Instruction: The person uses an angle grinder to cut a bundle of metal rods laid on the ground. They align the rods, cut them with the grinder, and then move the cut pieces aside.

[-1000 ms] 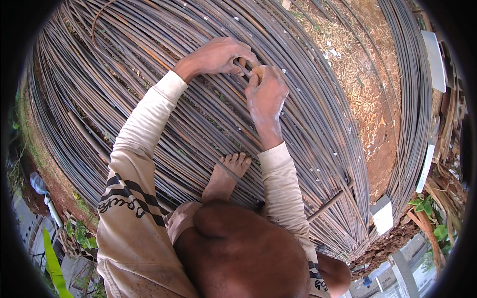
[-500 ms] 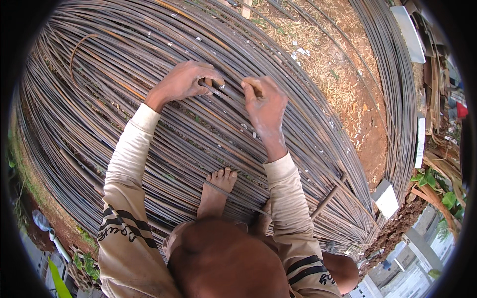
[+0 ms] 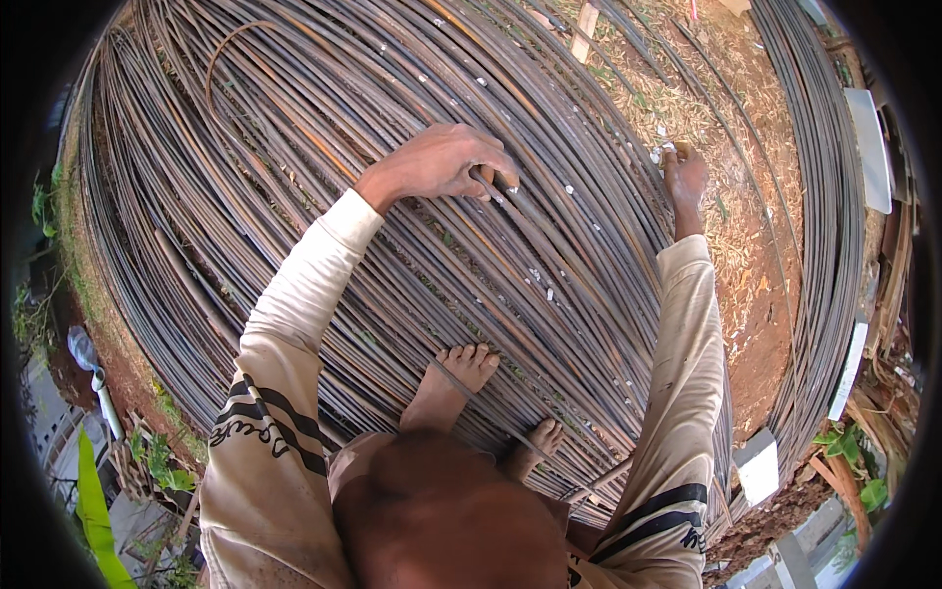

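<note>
My left hand [image 3: 451,164] is closed low over the long bed of steel rods [image 3: 265,157], its fingers curled at one of the rods; a small brownish piece shows by the fingertips, too unclear to name. Out at the right edge of the rods, my right hand [image 3: 686,172] has its fingers pressed together near small white scraps [image 3: 659,133] over straw-strewn soil [image 3: 746,285]; what it holds, if anything, I cannot make out.
My bare feet [image 3: 451,383] stand on the rods. A second rod bundle [image 3: 824,255] curves along the right, with white boards [image 3: 865,147] beside it. A short plank [image 3: 586,29] lies at the top. Plants [image 3: 93,501] and debris [image 3: 883,393] border both sides.
My right hand has moved away from my left, rightward to the edge of the rods. My left hand stays curled at the rods. The whole view has shifted with my head.
</note>
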Demonstrator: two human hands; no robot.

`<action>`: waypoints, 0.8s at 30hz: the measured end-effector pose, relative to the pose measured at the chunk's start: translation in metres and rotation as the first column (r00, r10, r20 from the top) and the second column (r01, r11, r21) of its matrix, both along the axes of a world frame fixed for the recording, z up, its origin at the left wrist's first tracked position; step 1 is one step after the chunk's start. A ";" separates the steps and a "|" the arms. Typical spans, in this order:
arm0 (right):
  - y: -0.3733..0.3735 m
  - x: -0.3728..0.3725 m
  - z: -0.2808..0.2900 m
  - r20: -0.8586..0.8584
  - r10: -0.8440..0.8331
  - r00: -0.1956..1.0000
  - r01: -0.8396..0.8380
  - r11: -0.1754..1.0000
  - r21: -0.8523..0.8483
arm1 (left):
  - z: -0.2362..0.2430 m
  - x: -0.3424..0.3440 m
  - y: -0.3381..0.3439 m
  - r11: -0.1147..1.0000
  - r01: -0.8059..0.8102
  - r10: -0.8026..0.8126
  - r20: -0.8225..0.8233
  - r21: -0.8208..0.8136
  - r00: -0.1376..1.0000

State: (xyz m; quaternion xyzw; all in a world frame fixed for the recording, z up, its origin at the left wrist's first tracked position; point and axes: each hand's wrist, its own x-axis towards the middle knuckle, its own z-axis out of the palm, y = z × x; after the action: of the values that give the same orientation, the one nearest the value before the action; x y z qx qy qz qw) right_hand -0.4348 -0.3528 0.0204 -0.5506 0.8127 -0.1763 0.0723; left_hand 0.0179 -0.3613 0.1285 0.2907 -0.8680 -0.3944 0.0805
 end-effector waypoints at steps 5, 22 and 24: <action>-0.009 0.014 0.005 0.029 -0.165 0.986 0.161 0.980 0.118 | 0.000 0.001 0.002 1.000 -0.001 0.001 -0.019 -0.012 1.000; 0.122 0.267 0.149 0.436 0.410 0.801 -0.304 0.906 -0.293 | -0.009 0.009 -0.001 0.999 -0.008 0.006 -0.063 -0.035 0.998; 0.123 0.273 0.136 0.420 0.335 0.843 -0.233 0.933 -0.276 | -0.005 0.001 -0.002 0.999 -0.017 0.015 -0.052 -0.033 0.999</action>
State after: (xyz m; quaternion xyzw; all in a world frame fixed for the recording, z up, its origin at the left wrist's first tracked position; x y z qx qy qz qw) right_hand -0.1622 -0.2298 0.1560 -0.6123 0.6573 -0.3752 0.2285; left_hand 0.0187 -0.3628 0.1236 0.2859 -0.8697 -0.3868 0.1108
